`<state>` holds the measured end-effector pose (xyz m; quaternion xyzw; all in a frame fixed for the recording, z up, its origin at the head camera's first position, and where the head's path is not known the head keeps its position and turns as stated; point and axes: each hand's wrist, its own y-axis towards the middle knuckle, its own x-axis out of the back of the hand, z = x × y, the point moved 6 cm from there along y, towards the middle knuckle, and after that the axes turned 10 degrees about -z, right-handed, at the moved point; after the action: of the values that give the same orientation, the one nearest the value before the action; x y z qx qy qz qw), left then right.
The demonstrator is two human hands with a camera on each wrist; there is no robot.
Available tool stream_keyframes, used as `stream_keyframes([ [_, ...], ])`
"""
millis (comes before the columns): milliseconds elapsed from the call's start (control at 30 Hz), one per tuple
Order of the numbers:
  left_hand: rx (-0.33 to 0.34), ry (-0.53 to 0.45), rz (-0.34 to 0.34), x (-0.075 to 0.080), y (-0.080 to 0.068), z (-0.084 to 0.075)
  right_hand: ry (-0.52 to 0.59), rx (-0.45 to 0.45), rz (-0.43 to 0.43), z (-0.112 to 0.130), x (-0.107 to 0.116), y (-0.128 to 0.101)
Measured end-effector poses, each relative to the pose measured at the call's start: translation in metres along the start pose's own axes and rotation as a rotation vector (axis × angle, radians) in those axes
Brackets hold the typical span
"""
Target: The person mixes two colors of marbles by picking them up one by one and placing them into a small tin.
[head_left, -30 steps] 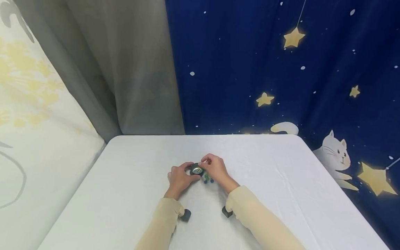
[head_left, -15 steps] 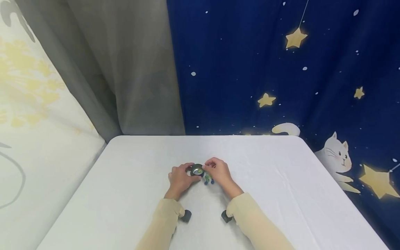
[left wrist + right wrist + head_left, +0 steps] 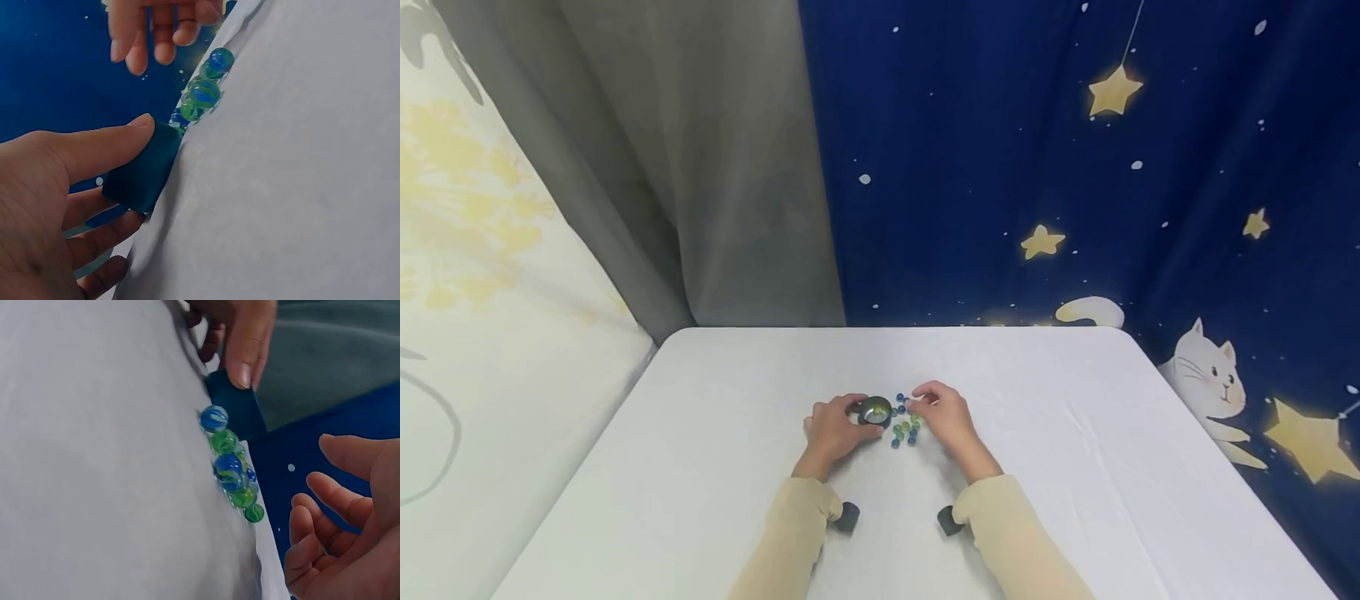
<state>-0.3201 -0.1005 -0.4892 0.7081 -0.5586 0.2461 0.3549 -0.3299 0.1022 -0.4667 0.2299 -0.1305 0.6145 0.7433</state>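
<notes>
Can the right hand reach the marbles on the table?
Probably yes. The right hand hovers open right beside the marbles, and nothing lies between them. The left hand only holds the small cup.

White table [image 3: 1075, 433] with cup [image 3: 875, 410], marbles [image 3: 905, 430]

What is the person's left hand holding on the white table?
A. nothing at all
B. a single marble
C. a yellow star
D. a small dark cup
D: the left hand grips the small dark cup, thumb and fingers around its wall, beside the blue and green marbles.
</notes>
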Motion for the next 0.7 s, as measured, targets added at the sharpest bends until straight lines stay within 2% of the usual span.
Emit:
stream_keyframes([
  [333, 0.025, 0.015, 0.033, -0.002, 0.002, -0.001, -0.016, -0.126, -0.017, -0.022, 0.006, 0.000],
  [700, 0.034, 0.014, 0.038, -0.004, 0.003, 0.000, -0.057, -0.118, 0.020, -0.028, 0.004, -0.005],
])
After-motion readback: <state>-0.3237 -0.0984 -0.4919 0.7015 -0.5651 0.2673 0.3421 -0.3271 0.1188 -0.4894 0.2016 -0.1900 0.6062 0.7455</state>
